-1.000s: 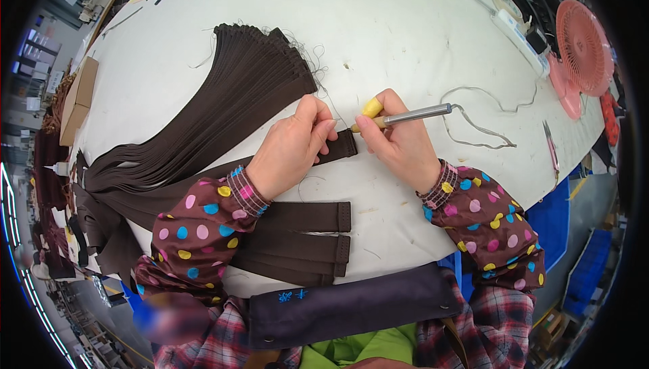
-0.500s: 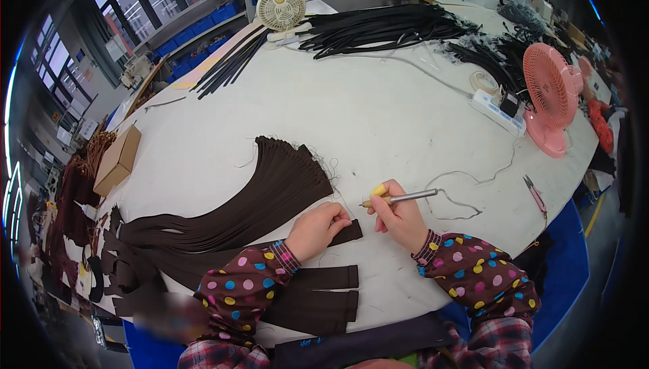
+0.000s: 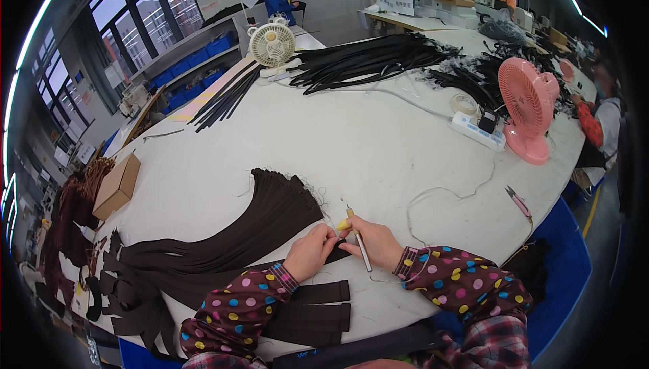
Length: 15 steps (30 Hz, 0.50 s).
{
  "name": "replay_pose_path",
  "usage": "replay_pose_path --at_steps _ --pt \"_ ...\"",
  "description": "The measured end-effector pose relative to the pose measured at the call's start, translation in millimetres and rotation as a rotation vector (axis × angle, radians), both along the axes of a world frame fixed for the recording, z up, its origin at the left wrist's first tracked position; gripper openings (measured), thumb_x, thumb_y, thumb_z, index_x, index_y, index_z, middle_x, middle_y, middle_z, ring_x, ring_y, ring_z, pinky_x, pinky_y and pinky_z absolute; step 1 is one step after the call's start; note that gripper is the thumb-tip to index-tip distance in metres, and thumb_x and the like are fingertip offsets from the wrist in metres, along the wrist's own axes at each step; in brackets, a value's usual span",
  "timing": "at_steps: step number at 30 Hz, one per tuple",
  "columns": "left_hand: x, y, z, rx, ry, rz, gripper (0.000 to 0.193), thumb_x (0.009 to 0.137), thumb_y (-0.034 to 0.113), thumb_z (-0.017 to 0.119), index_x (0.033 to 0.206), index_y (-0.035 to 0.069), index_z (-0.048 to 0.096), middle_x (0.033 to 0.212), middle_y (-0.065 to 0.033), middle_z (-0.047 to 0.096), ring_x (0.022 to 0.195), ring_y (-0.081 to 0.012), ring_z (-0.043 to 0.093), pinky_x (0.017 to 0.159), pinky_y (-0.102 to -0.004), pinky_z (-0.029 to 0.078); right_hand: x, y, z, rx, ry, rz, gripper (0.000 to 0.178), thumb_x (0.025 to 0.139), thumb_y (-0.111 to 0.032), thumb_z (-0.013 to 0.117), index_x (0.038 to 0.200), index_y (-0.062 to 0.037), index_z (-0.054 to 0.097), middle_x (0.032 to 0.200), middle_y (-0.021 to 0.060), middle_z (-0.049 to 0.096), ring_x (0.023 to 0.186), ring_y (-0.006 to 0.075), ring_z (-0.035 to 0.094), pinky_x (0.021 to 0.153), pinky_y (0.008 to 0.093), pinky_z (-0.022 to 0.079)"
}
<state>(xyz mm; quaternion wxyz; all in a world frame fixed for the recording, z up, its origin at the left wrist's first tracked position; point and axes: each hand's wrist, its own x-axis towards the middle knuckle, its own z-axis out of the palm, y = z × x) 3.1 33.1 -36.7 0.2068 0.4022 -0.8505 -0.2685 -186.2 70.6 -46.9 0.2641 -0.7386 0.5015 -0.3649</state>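
White table [image 3: 378,146], brown strips [image 3: 263,210], pink fan [image 3: 524,99]

Dotted brown sleeves [image 3: 466,281], plaid shirt [image 3: 501,339]

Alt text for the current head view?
A person's left hand and right hand meet at the end of a dark brown fabric strip, the right holding a pen-like tool. A fanned bundle of strips lies on the white table.

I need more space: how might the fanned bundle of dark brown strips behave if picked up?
The fanned bundle of strips would probably sag, as it bends in a soft curve on the white table. It may slip apart, since its upper end spreads into separate layers. The loose threads at that end could catch.
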Motion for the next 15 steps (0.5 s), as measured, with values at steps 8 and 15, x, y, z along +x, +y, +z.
replay_pose_path --at_steps 8,15 --pt "-1.7 -1.9 -2.0 -0.019 0.014 -0.029 0.015 0.09 0.017 0.056 0.094 0.003 0.051 0.08 -0.0147 0.061 0.07 -0.0313 0.06 0.061 -0.0371 0.046 1.3 -4.4 -7.1 -0.02 -0.052 -0.002 0.026 0.081 -0.011 0.065 0.097 -0.0071 0.046 0.08 0.0094 0.063 0.073 0.0317 0.062 0.06 0.0383 0.047" --pt "3.2 -3.1 -5.9 0.027 0.018 -0.031 0.015 0.091 0.016 0.056 0.093 0.002 0.051 0.077 -0.0131 0.063 0.068 -0.0305 0.061 0.06 -0.0359 0.047 -2.1 -1.5 -2.7 0.006 -0.112 -0.062 0.026 0.077 -0.004 0.062 0.096 -0.0067 0.045 0.074 0.0098 0.06 0.066 0.0309 0.061 0.056 0.0374 0.046"
